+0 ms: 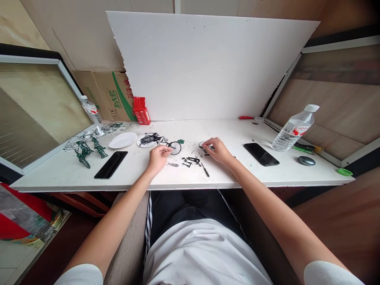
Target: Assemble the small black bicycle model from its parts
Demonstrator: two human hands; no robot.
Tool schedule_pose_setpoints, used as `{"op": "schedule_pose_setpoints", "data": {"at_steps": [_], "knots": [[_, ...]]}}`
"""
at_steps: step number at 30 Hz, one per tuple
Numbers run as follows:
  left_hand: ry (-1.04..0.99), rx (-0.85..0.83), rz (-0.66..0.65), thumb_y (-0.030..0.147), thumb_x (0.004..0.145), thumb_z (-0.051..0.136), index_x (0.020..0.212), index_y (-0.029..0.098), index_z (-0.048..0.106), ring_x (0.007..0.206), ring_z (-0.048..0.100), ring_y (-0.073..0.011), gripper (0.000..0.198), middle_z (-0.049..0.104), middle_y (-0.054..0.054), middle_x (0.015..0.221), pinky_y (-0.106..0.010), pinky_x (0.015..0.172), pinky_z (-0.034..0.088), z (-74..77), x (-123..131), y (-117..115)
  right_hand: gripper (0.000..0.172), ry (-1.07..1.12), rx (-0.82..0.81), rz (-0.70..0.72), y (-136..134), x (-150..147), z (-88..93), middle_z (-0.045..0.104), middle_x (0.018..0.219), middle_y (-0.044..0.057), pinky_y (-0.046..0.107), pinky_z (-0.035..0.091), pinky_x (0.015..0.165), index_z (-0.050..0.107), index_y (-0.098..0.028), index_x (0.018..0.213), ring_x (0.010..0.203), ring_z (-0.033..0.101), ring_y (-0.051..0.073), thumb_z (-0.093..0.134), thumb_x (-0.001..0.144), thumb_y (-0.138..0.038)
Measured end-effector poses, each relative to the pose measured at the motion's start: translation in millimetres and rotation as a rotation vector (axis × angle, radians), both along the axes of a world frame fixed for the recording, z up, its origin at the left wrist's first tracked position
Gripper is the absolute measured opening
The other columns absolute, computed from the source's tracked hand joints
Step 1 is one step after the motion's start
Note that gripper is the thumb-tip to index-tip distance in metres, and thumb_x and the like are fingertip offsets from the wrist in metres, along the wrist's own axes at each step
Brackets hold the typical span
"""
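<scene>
My left hand (160, 155) is closed in a pinch on a small model bicycle frame, with a spoked wheel (175, 148) at its right side. A small green part (181, 141) shows just above that wheel. To the right, my right hand (215, 149) has its fingers pressed together at a dark round part (202, 145), partly hidden by the fingers. Between the hands and nearer the table edge lie several small black parts (192, 160) and a small screwdriver (205, 170). Behind my left hand, a white plate (142, 144) holds black parts.
Two phones (111, 164) (261, 154) flank the hands. An unused-looking white plate (122, 140), green model parts (83, 152), a red box (141, 111) and a bottle (91, 109) stand left. Another bottle (293, 130) and a dark oval object (306, 160) are right.
</scene>
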State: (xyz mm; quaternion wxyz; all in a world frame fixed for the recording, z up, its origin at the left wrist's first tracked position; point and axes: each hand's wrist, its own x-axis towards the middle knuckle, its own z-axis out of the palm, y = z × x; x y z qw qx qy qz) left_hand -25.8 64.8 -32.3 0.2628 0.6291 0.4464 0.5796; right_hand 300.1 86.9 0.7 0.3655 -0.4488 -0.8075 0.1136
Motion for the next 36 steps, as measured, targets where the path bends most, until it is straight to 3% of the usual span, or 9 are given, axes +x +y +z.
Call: {"op": "schedule_pose_setpoints", "data": {"at_steps": [8, 36], "knots": [[0.233, 0.223, 0.060, 0.008, 0.089, 0.061, 0.087, 0.020, 0.081, 0.091, 0.072, -0.0219, 0.024, 0.075, -0.008, 0.096, -0.034, 0.079, 0.061, 3.0, 2.1, -13.8, 0.026, 0.034, 0.029, -0.030, -4.7, -1.2, -5.9, 0.079, 0.106, 0.011, 0.045, 0.051, 0.092, 0.077, -0.022, 0.103, 0.107, 0.063, 0.033, 0.056, 0.105, -0.037], [0.224, 0.195, 0.081, 0.010, 0.091, 0.061, 0.089, 0.020, 0.081, 0.091, 0.072, -0.0225, 0.022, 0.075, -0.008, 0.097, -0.035, 0.080, 0.059, 1.5, 1.4, -14.2, 0.029, 0.078, 0.028, -0.067, -15.4, -6.9, -4.1, 0.076, 0.106, 0.011, 0.046, 0.050, 0.093, 0.075, -0.024, 0.103, 0.110, 0.060, 0.033, 0.054, 0.106, -0.044]]}}
